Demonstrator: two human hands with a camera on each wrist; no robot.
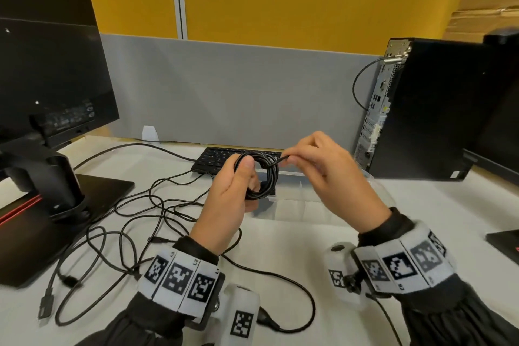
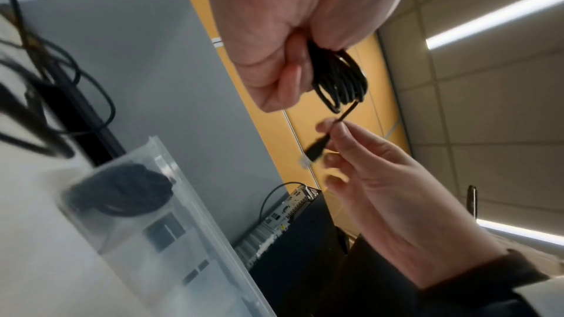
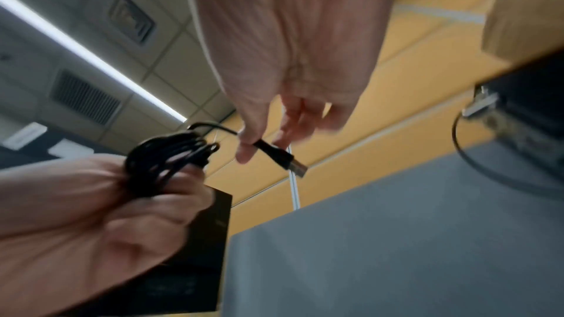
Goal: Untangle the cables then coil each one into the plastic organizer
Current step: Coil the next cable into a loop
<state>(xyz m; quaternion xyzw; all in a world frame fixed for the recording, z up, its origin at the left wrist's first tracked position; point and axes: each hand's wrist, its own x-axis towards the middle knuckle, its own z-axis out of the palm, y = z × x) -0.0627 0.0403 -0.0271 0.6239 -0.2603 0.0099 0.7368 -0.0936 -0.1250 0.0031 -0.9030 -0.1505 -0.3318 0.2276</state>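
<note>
My left hand (image 1: 238, 185) grips a black cable wound into a small coil (image 1: 266, 174), held above the table; the coil (image 2: 338, 81) shows under its curled fingers in the left wrist view. My right hand (image 1: 309, 160) pinches the coil's free end between thumb and fingers, just behind its USB plug (image 3: 290, 163). Below both hands lies the clear plastic organizer (image 1: 323, 205). One of its compartments holds another coiled black cable (image 2: 122, 189). A tangle of loose black cables (image 1: 126, 233) sprawls on the white table to the left.
A black keyboard (image 1: 216, 159) lies behind the hands. A monitor on its stand (image 1: 56, 171) fills the left side. A black computer tower (image 1: 427, 109) stands at the right. A grey partition (image 1: 238, 93) closes off the table's back edge.
</note>
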